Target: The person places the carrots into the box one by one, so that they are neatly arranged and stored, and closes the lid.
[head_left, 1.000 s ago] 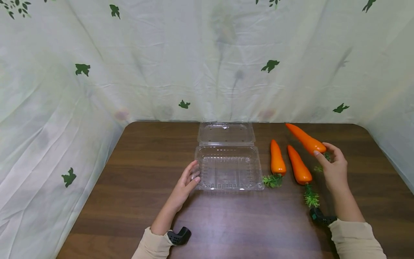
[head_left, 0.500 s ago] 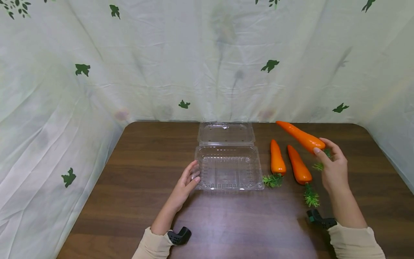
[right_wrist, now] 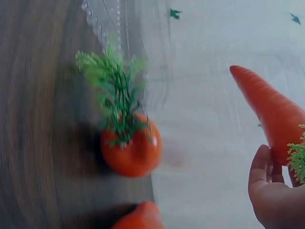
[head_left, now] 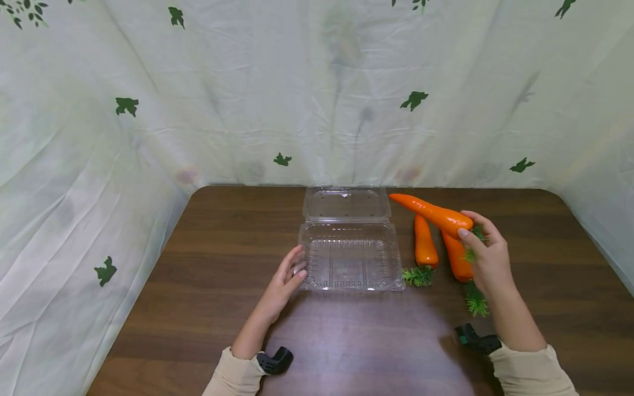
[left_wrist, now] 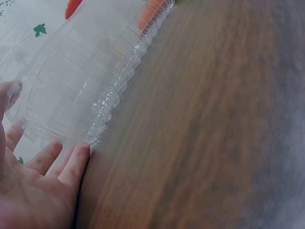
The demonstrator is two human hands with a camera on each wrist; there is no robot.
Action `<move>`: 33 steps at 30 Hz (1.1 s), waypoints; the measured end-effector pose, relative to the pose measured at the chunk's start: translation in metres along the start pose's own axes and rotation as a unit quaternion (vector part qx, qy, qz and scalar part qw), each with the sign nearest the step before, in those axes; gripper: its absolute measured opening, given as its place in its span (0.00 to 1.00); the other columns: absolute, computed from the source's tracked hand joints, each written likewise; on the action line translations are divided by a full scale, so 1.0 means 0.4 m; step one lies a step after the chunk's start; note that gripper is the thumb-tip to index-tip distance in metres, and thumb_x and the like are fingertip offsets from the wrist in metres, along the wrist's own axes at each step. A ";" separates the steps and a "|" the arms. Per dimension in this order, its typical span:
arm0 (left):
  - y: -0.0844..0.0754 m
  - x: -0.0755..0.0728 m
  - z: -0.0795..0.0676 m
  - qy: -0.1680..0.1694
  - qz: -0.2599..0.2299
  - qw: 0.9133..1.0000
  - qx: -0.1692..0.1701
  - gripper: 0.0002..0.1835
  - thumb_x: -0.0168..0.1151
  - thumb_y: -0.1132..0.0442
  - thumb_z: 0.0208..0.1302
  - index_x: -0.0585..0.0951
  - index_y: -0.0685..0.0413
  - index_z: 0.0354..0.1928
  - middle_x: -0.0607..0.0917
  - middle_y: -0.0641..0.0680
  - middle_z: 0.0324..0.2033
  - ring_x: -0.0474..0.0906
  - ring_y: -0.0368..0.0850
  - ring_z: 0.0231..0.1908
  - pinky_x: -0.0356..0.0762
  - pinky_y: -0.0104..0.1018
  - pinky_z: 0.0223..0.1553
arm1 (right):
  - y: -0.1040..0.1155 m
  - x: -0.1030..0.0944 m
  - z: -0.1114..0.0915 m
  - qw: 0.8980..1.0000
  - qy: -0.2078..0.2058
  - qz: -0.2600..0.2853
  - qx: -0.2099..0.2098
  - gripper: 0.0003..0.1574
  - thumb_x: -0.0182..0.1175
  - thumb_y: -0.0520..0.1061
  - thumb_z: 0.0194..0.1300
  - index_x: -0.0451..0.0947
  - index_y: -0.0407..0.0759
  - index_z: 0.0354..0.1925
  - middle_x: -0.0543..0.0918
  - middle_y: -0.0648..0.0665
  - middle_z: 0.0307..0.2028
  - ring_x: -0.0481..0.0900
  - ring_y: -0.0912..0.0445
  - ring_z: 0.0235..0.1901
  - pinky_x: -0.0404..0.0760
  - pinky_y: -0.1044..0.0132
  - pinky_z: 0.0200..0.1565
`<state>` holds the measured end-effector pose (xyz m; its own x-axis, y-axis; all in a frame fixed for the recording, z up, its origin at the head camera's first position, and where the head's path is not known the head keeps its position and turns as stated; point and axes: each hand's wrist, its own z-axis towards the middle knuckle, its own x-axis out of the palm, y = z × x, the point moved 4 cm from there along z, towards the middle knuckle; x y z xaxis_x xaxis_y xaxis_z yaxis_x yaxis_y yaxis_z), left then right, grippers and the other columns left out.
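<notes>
A clear plastic clamshell container (head_left: 351, 287) lies unfolded on the table, its lid (head_left: 346, 204) toward the back. My left hand (head_left: 279, 289) rests at its left side, thumb at the front corner; relaxed fingers touch the outer wall in the left wrist view. My right hand (head_left: 492, 261) holds a large glossy toy carrot (head_left: 431, 213) by its thick end, near the green leaves, with the tip pointing left toward the lid. Below it lie a smaller carrot (head_left: 425, 245) and another carrot (head_left: 459, 267), partly hidden by the held one.
The dark wooden table (head_left: 223, 236) reaches back to a pale curtain (head_left: 297, 82) with green leaf shapes. The smaller carrot's leafy top (head_left: 418, 276) lies close to the container's front right corner. Black wrist devices sit on both forearms.
My right hand has moved left with the carrot, which now passes over the two lying carrots and points more level to the left. The left hand and container have stayed in place.
</notes>
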<state>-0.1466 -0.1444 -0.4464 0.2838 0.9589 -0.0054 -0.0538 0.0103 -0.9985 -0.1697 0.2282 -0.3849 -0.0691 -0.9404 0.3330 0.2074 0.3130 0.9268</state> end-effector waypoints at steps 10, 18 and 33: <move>-0.003 0.000 -0.002 0.002 0.000 1.000 0.001 0.30 0.47 0.72 0.65 0.51 0.58 0.67 0.53 0.68 0.64 0.53 0.63 0.62 0.54 0.54 0.58 | -0.028 0.059 -0.002 0.999 0.046 -0.003 0.016 0.20 0.51 0.33 0.64 0.68 0.35 0.55 0.62 0.42 0.49 0.73 0.59 0.36 0.75 0.75 0.36; -0.004 0.002 -0.002 0.004 0.001 1.000 0.001 0.30 0.47 0.72 0.65 0.50 0.59 0.67 0.53 0.68 0.64 0.53 0.63 0.62 0.54 0.55 0.58 | -0.050 0.100 -0.001 0.997 0.078 -0.009 0.027 0.20 0.52 0.33 0.63 0.69 0.36 0.55 0.64 0.41 0.49 0.73 0.58 0.36 0.76 0.72 0.36; -0.005 0.002 -0.002 0.003 0.002 1.000 -0.002 0.30 0.47 0.72 0.65 0.50 0.59 0.67 0.53 0.68 0.64 0.53 0.64 0.61 0.54 0.55 0.58 | -0.110 0.167 0.003 0.991 0.097 -0.065 0.069 0.23 0.56 0.38 0.62 0.69 0.38 0.55 0.60 0.43 0.53 0.70 0.56 0.41 0.74 0.71 0.39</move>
<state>-0.1454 -0.1437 -0.4446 0.2895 0.9571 -0.0090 -0.0505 0.0059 -0.9987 -0.1845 0.1519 -0.4032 0.1057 -0.9777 0.1814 0.0720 0.1895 0.9792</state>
